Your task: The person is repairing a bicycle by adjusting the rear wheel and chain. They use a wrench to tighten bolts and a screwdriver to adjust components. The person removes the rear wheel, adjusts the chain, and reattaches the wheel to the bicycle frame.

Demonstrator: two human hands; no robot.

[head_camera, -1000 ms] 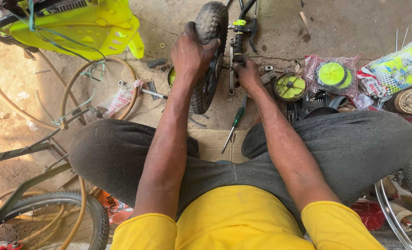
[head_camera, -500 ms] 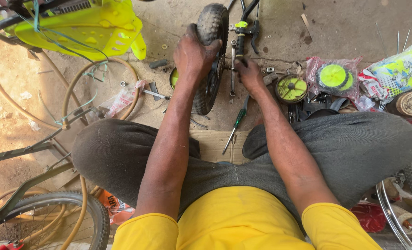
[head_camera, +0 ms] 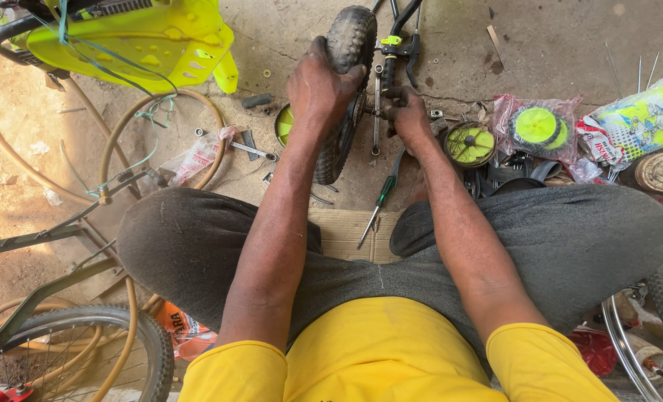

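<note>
At the bottom of the frame sit a yellow shirt and grey trousers, knees spread, with a flattened piece of cardboard [head_camera: 354, 232] on the floor between them and a green-handled screwdriver [head_camera: 377, 202] lying slantwise across its upper edge, likely kept there within easy reach. Higher, at top centre, the left hand [head_camera: 320, 88] is clamped over the knobbly black rubber tread of a small wheel [head_camera: 344, 89] standing upright on the concrete floor [head_camera: 555, 45], seemingly to steady it. Just right of it the right hand [head_camera: 408, 113] is closed around a metal part at the wheel's axle, beside a thin steel wrench [head_camera: 377, 112]; what it grips is too hidden to name. Right of centre lie round lime-green discs [head_camera: 469, 144], one in a crinkled clear bag. A glossy lime plastic seat [head_camera: 134, 37] fills the upper left, above coiled tan hose [head_camera: 115, 141].
</note>
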